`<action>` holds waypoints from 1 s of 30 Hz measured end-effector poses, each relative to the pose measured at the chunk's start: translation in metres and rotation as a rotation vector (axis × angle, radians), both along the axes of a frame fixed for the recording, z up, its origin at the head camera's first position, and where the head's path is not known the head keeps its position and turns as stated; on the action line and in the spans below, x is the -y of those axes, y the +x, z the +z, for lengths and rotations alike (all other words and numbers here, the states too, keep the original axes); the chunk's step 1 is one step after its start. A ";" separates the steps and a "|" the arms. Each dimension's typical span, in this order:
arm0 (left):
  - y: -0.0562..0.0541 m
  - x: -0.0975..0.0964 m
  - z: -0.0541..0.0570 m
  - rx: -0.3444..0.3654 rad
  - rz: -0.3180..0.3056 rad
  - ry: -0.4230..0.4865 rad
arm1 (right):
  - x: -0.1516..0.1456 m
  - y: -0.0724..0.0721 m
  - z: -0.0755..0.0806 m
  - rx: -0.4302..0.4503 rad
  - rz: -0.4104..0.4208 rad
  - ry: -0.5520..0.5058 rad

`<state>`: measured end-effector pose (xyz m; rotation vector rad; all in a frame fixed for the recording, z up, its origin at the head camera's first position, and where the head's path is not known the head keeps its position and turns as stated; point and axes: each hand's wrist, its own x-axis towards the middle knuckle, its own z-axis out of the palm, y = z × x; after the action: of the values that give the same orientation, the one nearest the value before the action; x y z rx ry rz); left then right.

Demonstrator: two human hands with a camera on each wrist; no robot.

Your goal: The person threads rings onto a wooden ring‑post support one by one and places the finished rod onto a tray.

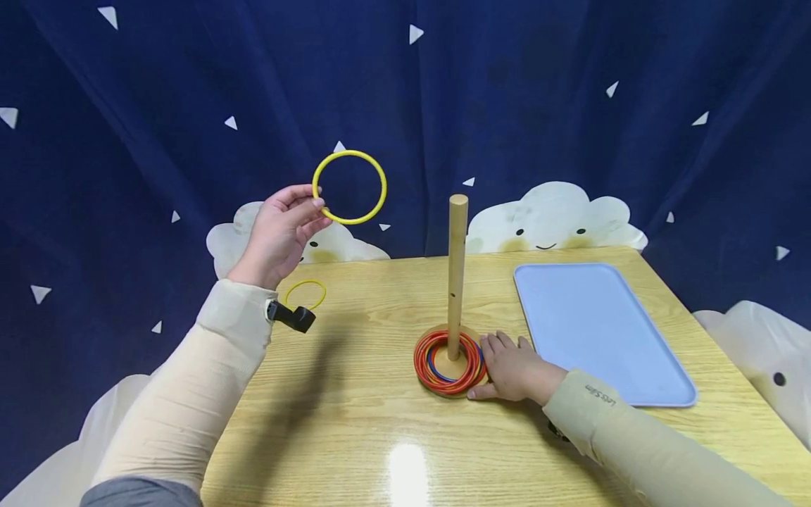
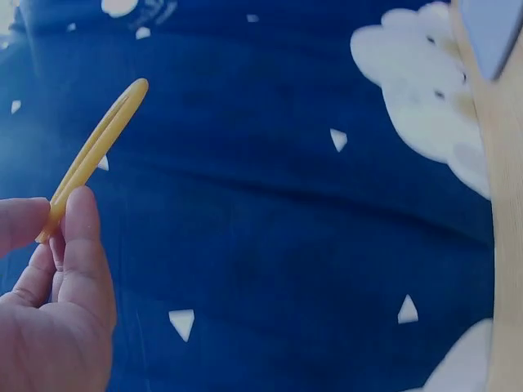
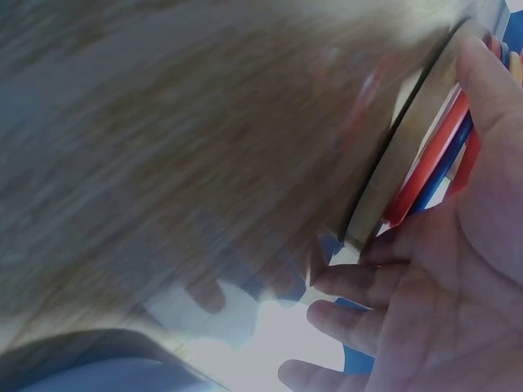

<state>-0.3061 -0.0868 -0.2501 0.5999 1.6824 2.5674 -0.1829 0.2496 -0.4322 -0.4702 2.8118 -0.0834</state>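
Note:
My left hand (image 1: pixel 281 227) is raised above the table's far left side and pinches a yellow ring (image 1: pixel 382 172) between thumb and fingers. In the left wrist view the same yellow ring (image 2: pixel 98 147) appears nearly edge-on. A wooden peg (image 1: pixel 455 282) stands upright on a round wooden base (image 1: pixel 446 366) at mid-table. Several red, blue and yellow rings (image 1: pixel 423 377) lie stacked around its foot. My right hand (image 1: pixel 516 369) rests against the right side of the base, thumb and fingers spread along its edge (image 3: pixel 400 155).
Another yellow ring (image 1: pixel 317 282) lies on the table (image 1: pixel 374 422) behind my left wrist, partly hidden. A light blue tray (image 1: pixel 589 317) lies at the right, beyond my right forearm. A dark blue curtain (image 1: pixel 380 84) with clouds hangs behind the table.

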 end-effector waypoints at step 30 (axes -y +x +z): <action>0.048 -0.058 0.013 0.004 -0.279 0.013 | -0.010 -0.002 -0.008 -0.084 -0.044 -0.042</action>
<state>-0.2585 -0.0292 -0.2375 0.7687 1.4629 2.3825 -0.1854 0.2592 -0.4407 -0.4310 2.9087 -0.1346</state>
